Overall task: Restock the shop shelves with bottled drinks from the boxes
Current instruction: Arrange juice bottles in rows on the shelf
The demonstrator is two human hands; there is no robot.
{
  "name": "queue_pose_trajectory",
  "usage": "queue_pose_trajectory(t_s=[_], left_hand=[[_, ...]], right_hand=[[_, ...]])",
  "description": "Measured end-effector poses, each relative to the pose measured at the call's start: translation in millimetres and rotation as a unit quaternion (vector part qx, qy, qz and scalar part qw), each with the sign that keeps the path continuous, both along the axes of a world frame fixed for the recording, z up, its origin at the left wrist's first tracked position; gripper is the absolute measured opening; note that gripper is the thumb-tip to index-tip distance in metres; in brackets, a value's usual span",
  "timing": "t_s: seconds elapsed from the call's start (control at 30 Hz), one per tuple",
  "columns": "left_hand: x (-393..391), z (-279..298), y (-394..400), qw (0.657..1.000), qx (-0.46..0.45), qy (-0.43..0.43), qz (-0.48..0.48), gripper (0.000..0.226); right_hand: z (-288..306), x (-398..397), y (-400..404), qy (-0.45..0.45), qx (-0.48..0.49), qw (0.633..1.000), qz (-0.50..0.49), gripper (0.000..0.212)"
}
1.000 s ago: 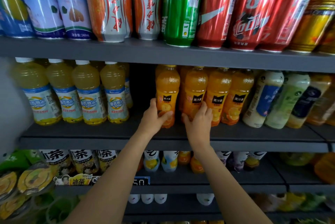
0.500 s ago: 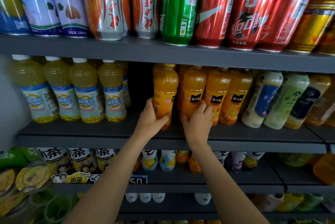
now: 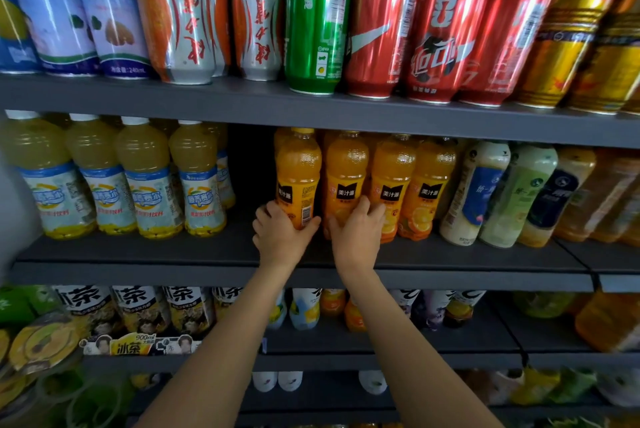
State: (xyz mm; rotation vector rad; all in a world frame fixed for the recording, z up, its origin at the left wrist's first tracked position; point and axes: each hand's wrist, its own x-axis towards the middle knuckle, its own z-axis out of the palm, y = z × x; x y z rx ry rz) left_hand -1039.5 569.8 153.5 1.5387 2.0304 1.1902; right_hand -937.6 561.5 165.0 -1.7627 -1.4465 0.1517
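On the middle shelf (image 3: 138,251) stands a row of orange juice bottles with black labels. My left hand (image 3: 280,237) grips the base of the leftmost orange bottle (image 3: 298,171), which stands upright, turned so its barcode faces me. My right hand (image 3: 356,237) grips the base of the second orange bottle (image 3: 346,175) beside it. Two more orange bottles (image 3: 412,185) stand to the right. Both forearms reach up from below.
Pale yellow juice bottles (image 3: 138,182) fill the shelf's left, with a dark gap (image 3: 249,178) between them and the orange row. White, green and dark-labelled bottles (image 3: 502,192) stand right. Cans (image 3: 318,29) line the top shelf; tea bottles (image 3: 138,306) sit below.
The leftmost orange bottle has been turned in my left hand, so its barcode side now faces out. Both hands stay at the bottle bases.
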Motion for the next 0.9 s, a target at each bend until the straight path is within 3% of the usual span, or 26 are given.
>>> queue_pose_trajectory(t_s=[0.1, 0.17, 0.3, 0.47, 0.8, 0.9], left_hand=[[-16, -4, -2, 0.992, 0.013, -0.072, -0.103, 0.066], [-23, -3, -5, 0.989, 0.016, -0.077, -0.122, 0.067], [-15, -3, -3, 0.998, 0.036, -0.004, -0.050, 0.074], [3, -2, -1, 0.999, 0.037, 0.006, 0.030, 0.078], [15, -7, 1, 0.995, 0.053, 0.017, 0.087, 0.079], [8, -5, 1, 0.997, 0.055, 0.006, 0.049, 0.084]], right_hand=[[-7, -4, -3, 0.005, -0.005, 1.000, 0.016, 0.066], [-9, -5, -4, 0.023, -0.004, 0.999, 0.026, 0.068], [-7, 0, -2, 0.034, -0.008, 0.997, 0.063, 0.065], [-9, 6, -1, 0.018, -0.005, 0.995, 0.093, 0.064], [-6, -4, 4, -0.021, -0.031, 0.998, 0.049, 0.063], [-6, -6, -1, -0.020, 0.021, 0.999, 0.035, 0.066]])
